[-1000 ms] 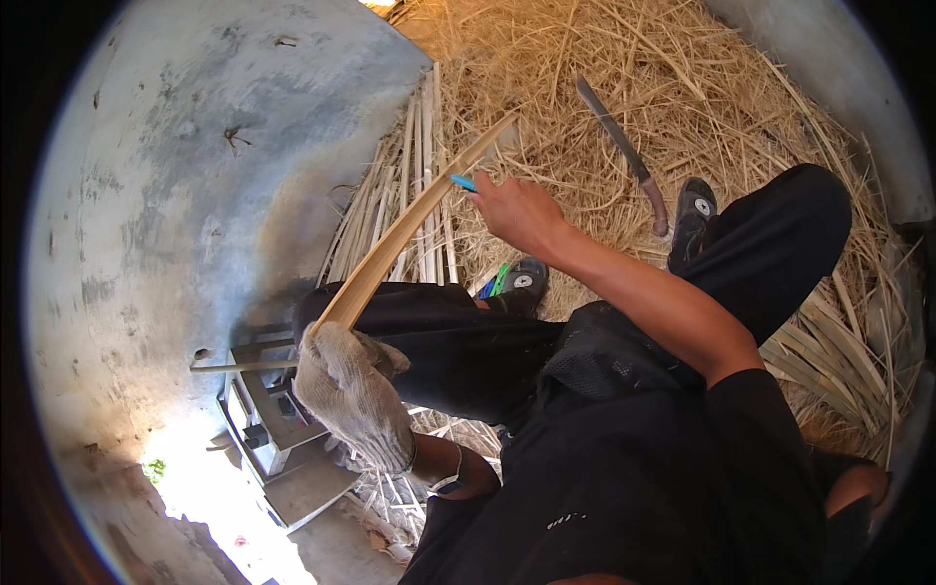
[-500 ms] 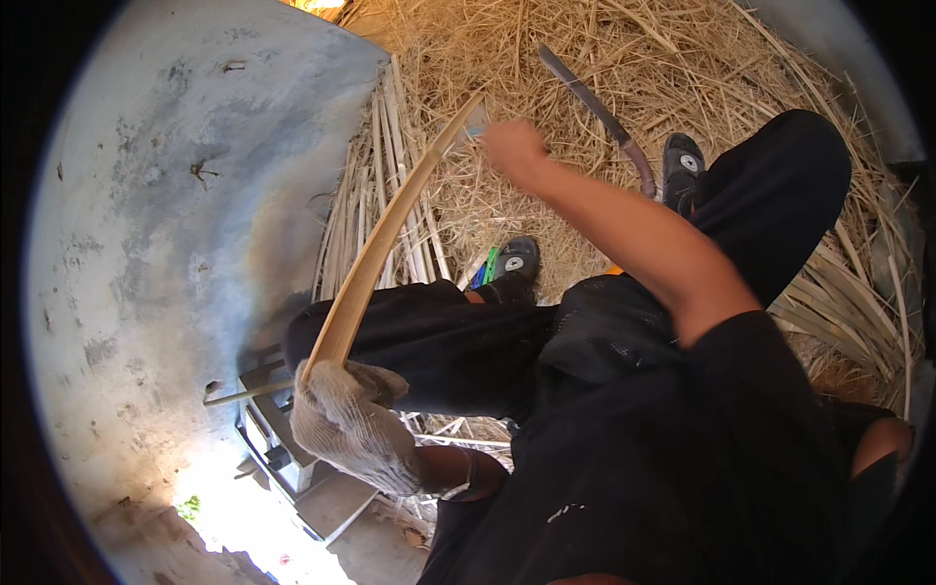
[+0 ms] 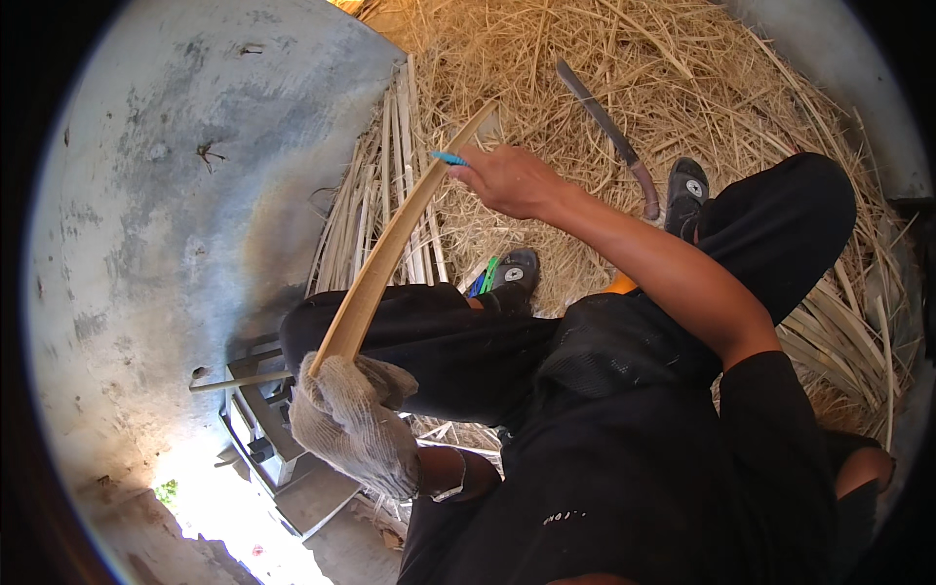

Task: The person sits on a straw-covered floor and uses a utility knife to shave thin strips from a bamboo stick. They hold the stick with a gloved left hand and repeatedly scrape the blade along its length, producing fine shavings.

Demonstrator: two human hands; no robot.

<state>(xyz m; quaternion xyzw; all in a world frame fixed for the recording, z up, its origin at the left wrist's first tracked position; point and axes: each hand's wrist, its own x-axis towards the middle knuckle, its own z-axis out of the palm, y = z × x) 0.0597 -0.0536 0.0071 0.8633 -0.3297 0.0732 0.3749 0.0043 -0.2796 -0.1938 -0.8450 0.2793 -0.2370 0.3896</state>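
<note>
My left hand (image 3: 356, 424), in a grey knit glove, is closed around the near end of a long, curved bamboo strip (image 3: 375, 278). The strip rises over my left leg and narrows toward its far tip. Near that far end is my bare right hand (image 3: 507, 182), its fingers closed on a small teal-blue tool (image 3: 448, 158) that lies against the strip. Most of this tool is hidden by the fingers, so its kind does not show.
Beyond my feet, a machete (image 3: 600, 112) lies on a thick heap of bamboo shavings (image 3: 546, 214). Long pale strips (image 3: 395, 166) lie beside the grey wall (image 3: 175, 185). A metal-framed device (image 3: 268, 429) stands left of my gloved hand. More strips (image 3: 829, 341) are at right.
My right hand has come nearer along the strip, down and slightly left, and the teal-blue tool now shows clearly. My left hand keeps its grip on the strip.
</note>
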